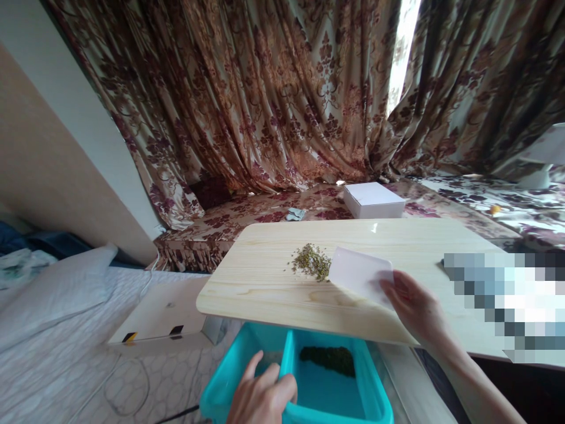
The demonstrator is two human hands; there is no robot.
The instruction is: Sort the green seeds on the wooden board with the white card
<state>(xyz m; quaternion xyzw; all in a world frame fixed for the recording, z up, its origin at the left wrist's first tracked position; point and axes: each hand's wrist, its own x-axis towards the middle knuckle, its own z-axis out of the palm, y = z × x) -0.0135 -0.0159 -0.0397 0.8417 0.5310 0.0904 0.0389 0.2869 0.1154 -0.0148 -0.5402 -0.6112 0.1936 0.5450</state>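
Note:
My right hand [412, 303] grips one end of a flat, pale plastic scraper [359, 274] held over the wooden tabletop [247, 277]. The scraper's far edge meets a loose heap of small greenish-brown seeds [311, 262]. Below the table's near edge, a turquoise bin [375, 391] has two compartments. A dark green, grainy pile [329, 359] lies in its right compartment. My left hand [262, 394] is closed around the bin's divider near the front, with the index finger reaching over the left compartment. Its palm side is hidden.
A white box [374, 200] sits behind the table on a floral-covered ledge, near a small crumpled cloth [295, 214]. A pixelated object [512, 300] covers the table's right side. At left, a white case [163, 312] lies on the bed [48, 359]. Curtains [265, 88] hang behind.

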